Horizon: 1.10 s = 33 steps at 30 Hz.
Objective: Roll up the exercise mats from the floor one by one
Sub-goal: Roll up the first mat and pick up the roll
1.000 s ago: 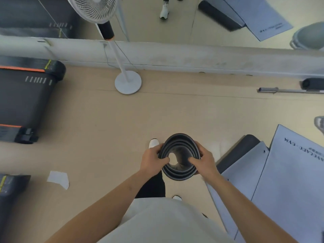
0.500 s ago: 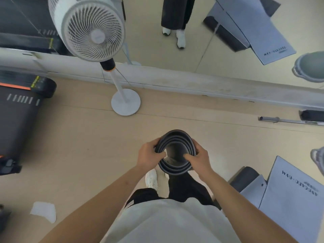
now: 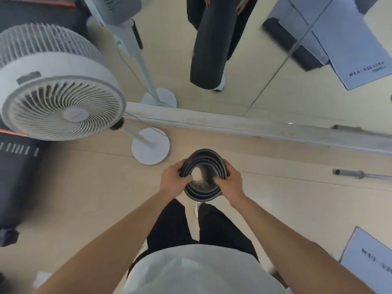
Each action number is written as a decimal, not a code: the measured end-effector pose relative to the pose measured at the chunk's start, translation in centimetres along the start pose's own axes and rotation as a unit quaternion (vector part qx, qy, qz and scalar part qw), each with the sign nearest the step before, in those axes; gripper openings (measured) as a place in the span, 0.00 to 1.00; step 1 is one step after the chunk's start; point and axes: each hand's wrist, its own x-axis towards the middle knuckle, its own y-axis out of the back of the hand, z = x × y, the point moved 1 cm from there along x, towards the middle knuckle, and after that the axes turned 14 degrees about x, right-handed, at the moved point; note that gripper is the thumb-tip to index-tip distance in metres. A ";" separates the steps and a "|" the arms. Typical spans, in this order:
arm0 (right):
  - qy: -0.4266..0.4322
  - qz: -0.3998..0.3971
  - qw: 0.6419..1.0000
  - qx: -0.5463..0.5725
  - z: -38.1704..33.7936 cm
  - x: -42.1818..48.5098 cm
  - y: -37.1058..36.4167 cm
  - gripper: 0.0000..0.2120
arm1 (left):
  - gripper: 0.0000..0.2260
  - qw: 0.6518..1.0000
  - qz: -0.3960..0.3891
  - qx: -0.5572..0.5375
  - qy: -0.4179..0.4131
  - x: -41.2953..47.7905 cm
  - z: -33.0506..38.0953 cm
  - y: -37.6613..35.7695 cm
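A dark rolled exercise mat (image 3: 206, 158) is held off the floor (image 3: 84, 198), in front of the body at the middle of the view. It is seen end-on, so its coiled layers and hollow core are shown. It is gripped by both hands. The left hand (image 3: 172, 181) is curled round the left side of the roll, with the thumb hooked over the rim into the core. The right hand (image 3: 230, 184) is curled round the right side in the same way, thumb inside. In the mirror (image 3: 265, 81) on the far wall the roll is reflected as a long cylinder hanging upright.

A white pedestal fan (image 3: 61, 107) is seen at the far left, its round base (image 3: 150, 146) set on the floor just beyond the roll. A black treadmill (image 3: 19, 166) is placed at the left edge. A grey metal bar (image 3: 360, 175) lies on the floor at the right, near the mirror's ledge (image 3: 254, 128). 1 flat grey mat (image 3: 369, 259) with printed lettering is spread on the floor at the near right, well apart from the hands. A white scrap (image 3: 41, 277) lies at the near left.
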 end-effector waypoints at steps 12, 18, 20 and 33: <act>-0.028 -0.020 0.997 -0.074 -3.6 19.3 -4.6 0.29 | 0.20 0.998 0.018 0.023 0.054 16.9 2.3 2.1; -0.037 0.024 0.998 -0.052 -2.2 26.7 -7.7 0.25 | 0.22 0.997 0.029 0.038 0.063 25.1 1.1 2.3; -0.041 0.044 0.997 -0.045 -1.4 28.6 -8.8 0.23 | 0.20 0.997 0.037 0.049 0.052 27.4 0.6 2.1; -0.173 0.054 0.982 0.054 1.4 34.5 -12.8 0.23 | 0.24 0.983 0.061 0.161 -0.064 38.5 -3.1 3.0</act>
